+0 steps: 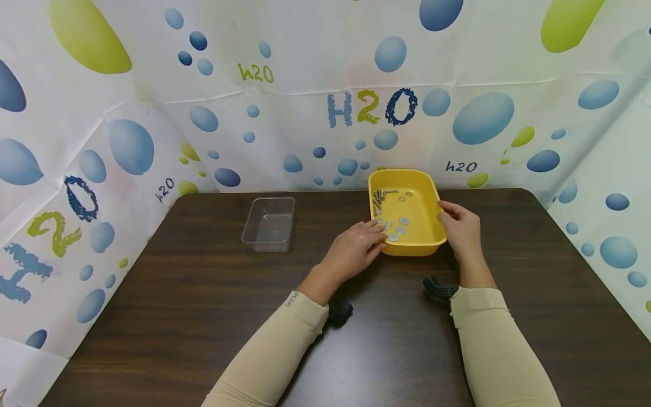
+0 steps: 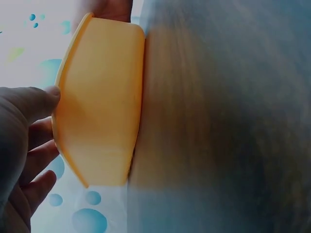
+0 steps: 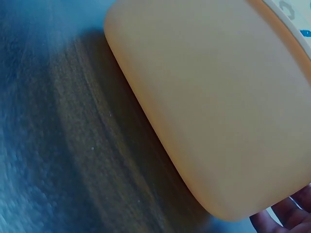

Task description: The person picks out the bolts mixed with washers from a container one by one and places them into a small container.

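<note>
Two hands: both sit at a yellow tray point(image 1: 427, 240) on the dark table point(image 1: 203, 316), one on each side.
Clear box point(image 1: 268, 223): stands alone, well apart to the left of the tray; I can't make out anything inside it.
Left hand point(image 1: 356, 249): fingers loosely extended over the tray's near-left rim, tips touching it or just inside by the washers point(image 1: 398, 226). From the left wrist view the fingers point(image 2: 36, 160) lie against the rim, not clamped.
Yellow tray: right of centre, far half of the table, flat on the wood; loose bolts point(image 1: 380, 198) lie in its far-left corner, washers scattered nearer.
Right hand point(image 1: 460, 226): fingers lightly curled against the tray's right wall, more steadying than gripping, I'd say.
Risk: with holds this light, a lift or shove could tip the tray and send the washers rolling off across the table.
Risk: the washers lie flat and thin, so a fingertip pinch may slip.
</note>
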The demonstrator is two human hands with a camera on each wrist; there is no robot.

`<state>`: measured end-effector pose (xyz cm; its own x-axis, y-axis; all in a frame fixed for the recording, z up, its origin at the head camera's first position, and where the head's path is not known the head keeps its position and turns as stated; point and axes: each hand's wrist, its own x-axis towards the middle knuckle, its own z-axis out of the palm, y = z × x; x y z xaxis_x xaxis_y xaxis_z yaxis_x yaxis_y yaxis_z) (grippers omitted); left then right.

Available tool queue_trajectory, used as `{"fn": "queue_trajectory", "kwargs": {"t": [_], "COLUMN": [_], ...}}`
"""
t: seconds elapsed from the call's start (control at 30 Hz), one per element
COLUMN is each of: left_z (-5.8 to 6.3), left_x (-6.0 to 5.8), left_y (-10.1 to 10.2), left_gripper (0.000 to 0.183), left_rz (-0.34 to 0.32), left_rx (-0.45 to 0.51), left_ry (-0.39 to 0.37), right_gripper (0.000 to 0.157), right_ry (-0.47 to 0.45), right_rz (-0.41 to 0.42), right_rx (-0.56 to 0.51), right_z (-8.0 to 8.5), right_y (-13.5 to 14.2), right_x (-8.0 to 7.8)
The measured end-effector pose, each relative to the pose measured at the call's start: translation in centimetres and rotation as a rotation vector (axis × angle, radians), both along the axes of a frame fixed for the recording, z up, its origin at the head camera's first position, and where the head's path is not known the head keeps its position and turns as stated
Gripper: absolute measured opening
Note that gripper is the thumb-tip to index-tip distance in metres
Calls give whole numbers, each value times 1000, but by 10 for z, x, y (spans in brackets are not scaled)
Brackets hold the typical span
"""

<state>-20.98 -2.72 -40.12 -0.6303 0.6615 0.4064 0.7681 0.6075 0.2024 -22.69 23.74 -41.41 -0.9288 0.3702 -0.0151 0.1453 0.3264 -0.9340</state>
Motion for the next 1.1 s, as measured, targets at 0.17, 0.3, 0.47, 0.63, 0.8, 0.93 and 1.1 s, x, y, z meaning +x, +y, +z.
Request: {"fn": "queue_trajectory", "kwargs": {"t": [0.17, 0.3, 0.47, 0.63, 0.8, 0.93, 1.1], "left_z": [-1, -2, -2, -2, -2, -2, -3], "left_x": [-2, -3, -4, -3, -3, -4, -4], "left_y": [3, 5, 8, 10, 10, 9, 10], "left_gripper": [23, 20, 19, 16, 16, 17, 19], "left_rz": [-29, -33, -31, -37, -28, -23, -31], "left_rx": [6, 17, 23, 13, 9, 7, 11], "left_ry": [41, 42, 37, 40, 32, 22, 15], "right_gripper": [43, 43, 42, 39, 38, 38, 40], "right_ry": [-4, 19, 101, 201, 223, 220, 190], "right_rz": [-5, -11, -33, 4, 93, 170, 260], "right_rx": [18, 77, 179, 225, 214, 219, 252], "right_z": [0, 4, 22, 40, 50, 51, 43], "right_y": [-1, -2, -6, -17, -34, -46, -59], "right_x": [-1, -1, 3, 7, 0, -13, -28]}}
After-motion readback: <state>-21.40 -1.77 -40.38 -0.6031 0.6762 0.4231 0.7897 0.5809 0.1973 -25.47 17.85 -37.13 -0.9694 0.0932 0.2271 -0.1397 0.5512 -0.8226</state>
